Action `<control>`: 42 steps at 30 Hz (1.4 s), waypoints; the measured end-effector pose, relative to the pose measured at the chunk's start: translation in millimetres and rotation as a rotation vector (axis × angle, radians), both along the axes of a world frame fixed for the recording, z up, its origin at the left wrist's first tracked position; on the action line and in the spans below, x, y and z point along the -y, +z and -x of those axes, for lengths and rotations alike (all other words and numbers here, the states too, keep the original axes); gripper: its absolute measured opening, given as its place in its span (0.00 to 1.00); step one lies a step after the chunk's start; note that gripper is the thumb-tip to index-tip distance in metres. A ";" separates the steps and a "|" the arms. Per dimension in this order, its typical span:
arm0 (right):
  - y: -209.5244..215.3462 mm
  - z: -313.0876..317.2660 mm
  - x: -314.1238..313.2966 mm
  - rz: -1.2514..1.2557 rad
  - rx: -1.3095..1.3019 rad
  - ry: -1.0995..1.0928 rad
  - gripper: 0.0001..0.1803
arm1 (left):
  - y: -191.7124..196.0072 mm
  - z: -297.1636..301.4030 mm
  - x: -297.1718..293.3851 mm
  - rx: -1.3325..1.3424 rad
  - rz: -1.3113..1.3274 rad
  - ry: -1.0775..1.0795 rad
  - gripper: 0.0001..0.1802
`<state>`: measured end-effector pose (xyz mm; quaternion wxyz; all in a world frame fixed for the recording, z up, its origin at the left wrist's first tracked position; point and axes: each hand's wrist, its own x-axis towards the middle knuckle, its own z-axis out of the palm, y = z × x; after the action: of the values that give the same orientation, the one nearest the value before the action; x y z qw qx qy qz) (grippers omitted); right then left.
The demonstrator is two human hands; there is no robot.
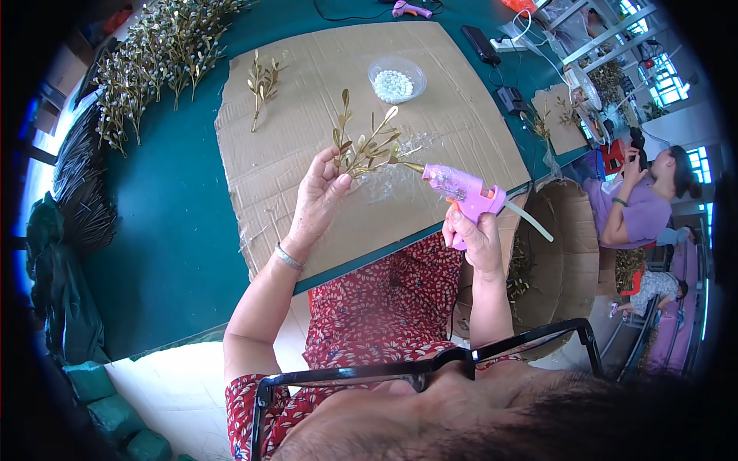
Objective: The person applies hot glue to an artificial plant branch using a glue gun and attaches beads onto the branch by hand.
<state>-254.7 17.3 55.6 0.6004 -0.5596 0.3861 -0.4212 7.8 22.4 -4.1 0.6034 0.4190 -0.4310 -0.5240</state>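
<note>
My left hand (pixel 321 188) pinches a gold artificial leaf sprig (pixel 367 150) by its left side, held above a cardboard sheet (pixel 307 92). My right hand (pixel 474 240) is wrapped round the handle of a pink hot glue gun (pixel 463 188). A white glue stick (pixel 530 221) sticks out of the gun's back end. The gun's nozzle points left and lies at the sprig's right side; whether it touches a stem I cannot tell. Clear glue strands (pixel 400 165) lie on the cardboard below. Beyond the sprig stands a clear round tub (pixel 396 80) of white beads.
Another gold sprig (pixel 263 86) lies on the cardboard's far left. A heap of beaded sprigs (pixel 165 54) covers the green table (pixel 154 253) at far left, beside dark stems (pixel 84 184). A power strip (pixel 507 44) and cords lie far right. A cardboard box (pixel 565 261) stands right; a co-worker (pixel 638 188) sits beyond.
</note>
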 end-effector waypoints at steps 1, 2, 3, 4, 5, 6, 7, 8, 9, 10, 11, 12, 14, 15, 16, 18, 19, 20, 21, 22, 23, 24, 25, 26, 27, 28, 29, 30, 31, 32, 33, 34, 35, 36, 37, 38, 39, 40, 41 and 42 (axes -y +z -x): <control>-1.4 1.6 2.2 0.011 -0.028 0.014 0.09 | 1.8 0.3 -0.1 -0.008 -0.016 0.002 0.26; -2.9 3.2 3.5 0.012 -0.028 0.013 0.09 | 2.8 0.5 -0.1 -0.015 -0.032 0.005 0.25; -4.7 4.9 4.7 0.015 -0.038 0.024 0.10 | 2.5 0.7 0.2 -0.015 -0.032 0.003 0.25; -6.1 5.9 5.3 0.018 -0.048 0.038 0.13 | 1.9 0.4 0.2 -0.011 -0.030 0.003 0.25; -7.1 6.4 5.3 0.019 -0.047 0.038 0.13 | 1.4 0.0 0.2 -0.008 -0.029 0.003 0.25; -7.9 6.8 5.1 0.020 -0.047 0.043 0.12 | 1.3 -0.4 0.1 -0.007 -0.028 0.003 0.25; -8.4 7.1 4.8 0.020 -0.047 0.047 0.12 | 1.0 -0.8 0.1 0.002 -0.026 0.001 0.25; -7.5 6.9 4.2 0.020 -0.047 0.047 0.12 | 0.7 -1.0 0.2 0.011 -0.025 -0.002 0.25; -5.4 6.1 3.3 0.016 -0.050 0.037 0.11 | 0.4 -1.1 0.4 0.011 -0.024 -0.003 0.25; -3.7 5.0 2.6 0.012 -0.052 0.028 0.11 | 0.2 -1.3 0.5 0.014 -0.025 -0.001 0.25; -2.5 3.8 2.4 0.012 -0.052 0.028 0.11 | 0.0 -1.5 0.5 0.018 -0.025 0.001 0.25; -1.4 2.3 2.7 0.016 -0.044 0.031 0.10 | -0.6 -1.6 0.4 0.018 -0.025 0.001 0.25; -0.8 1.8 3.9 0.021 -0.037 0.030 0.10 | -1.6 -1.1 0.7 0.012 -0.024 -0.001 0.25; -1.1 1.9 4.9 0.025 -0.041 0.029 0.10 | -1.6 -1.0 0.6 0.012 -0.023 -0.002 0.25; -1.3 2.1 5.6 0.030 -0.045 0.029 0.10 | -1.7 -0.7 0.7 0.006 -0.022 -0.001 0.25; -0.7 0.5 4.6 0.025 -0.037 0.011 0.10 | -2.8 -0.6 1.6 0.001 -0.020 -0.001 0.25; -0.3 -0.6 4.0 0.019 -0.027 -0.004 0.11 | -4.5 -1.1 1.8 -0.001 -0.021 0.001 0.25; 0.4 -1.3 3.6 0.019 -0.027 -0.003 0.11 | -5.3 -1.4 1.9 -0.003 -0.021 0.002 0.25; 1.4 -1.9 3.3 0.018 -0.029 -0.007 0.11 | -5.2 -1.4 1.7 -0.002 -0.021 0.003 0.25; 1.7 -1.9 2.8 0.016 -0.032 -0.013 0.11 | -5.3 -1.0 1.4 0.003 -0.019 0.000 0.26; 0.6 -0.9 3.0 0.016 -0.032 -0.014 0.11 | -5.4 -0.7 1.1 0.009 -0.016 -0.002 0.27; -1.3 1.0 3.6 0.015 -0.047 -0.004 0.11 | -6.1 -1.3 0.9 0.009 -0.016 -0.003 0.27; -2.6 2.0 4.1 0.015 -0.061 0.005 0.11 | -7.5 -2.5 1.1 0.010 -0.009 -0.010 0.27; -2.6 1.7 3.5 0.015 -0.061 0.005 0.11 | -8.0 -3.1 1.1 0.011 -0.001 -0.016 0.27; -2.5 1.0 2.5 0.007 -0.050 0.004 0.11 | -7.8 -2.9 1.1 0.012 -0.001 -0.016 0.27; -2.3 0.8 1.8 -0.001 -0.040 0.002 0.11 | -6.3 -2.0 1.0 0.010 -0.004 -0.012 0.26; -3.1 2.0 2.2 0.000 -0.040 0.001 0.11 | -4.7 -0.9 0.9 0.008 -0.008 -0.007 0.26; -4.9 4.0 3.2 0.010 -0.036 0.025 0.10 | -3.0 0.7 0.6 0.008 -0.009 -0.008 0.26; -5.8 4.7 4.1 0.020 -0.031 0.049 0.10 | -1.2 2.4 0.6 -0.006 -0.019 0.004 0.26; -5.8 3.9 4.5 0.020 -0.031 0.047 0.10 | 0.2 3.6 0.3 -0.021 -0.030 0.016 0.26; -5.1 2.2 4.6 0.016 -0.029 0.038 0.10 | 1.2 4.3 -0.4 -0.021 -0.031 0.014 0.26; -3.6 1.0 4.8 0.015 -0.027 0.028 0.11 | 3.4 4.5 -0.4 -0.017 -0.037 0.023 0.25; -2.8 1.4 4.5 0.016 -0.027 0.026 0.11 | 4.3 4.6 -0.4 -0.014 -0.043 0.032 0.25; -2.3 2.4 4.1 -0.003 -0.032 0.020 0.11 | 2.9 3.2 0.5 -0.014 -0.043 0.030 0.25; -1.4 3.3 3.2 -0.024 -0.040 0.016 0.12 | 0.4 0.3 1.3 -0.047 -0.029 0.034 0.24; -0.6 3.6 3.5 -0.026 -0.041 0.014 0.12 | -1.6 -3.1 2.3 -0.080 -0.016 0.038 0.23; 0.3 3.5 5.5 -0.003 -0.024 0.003 0.14 | -3.0 -7.2 3.7 -0.081 -0.020 0.036 0.23; 1.7 3.6 6.7 0.018 -0.008 -0.009 0.15 | -4.6 -11.0 4.7 -0.186 -0.040 0.077 0.22; 7.9 0.9 8.0 -0.014 0.030 -0.048 0.18 | -6.0 -13.5 5.6 -0.290 -0.061 0.119 0.21; 8.0 1.0 13.4 -0.035 0.033 -0.074 0.19 | -6.8 -14.8 6.5 -0.292 -0.067 0.117 0.21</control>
<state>-255.7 3.9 63.6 0.6003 -0.5275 0.4038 -0.4453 22.7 15.9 -10.9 0.6747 0.3826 -0.2960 -0.5575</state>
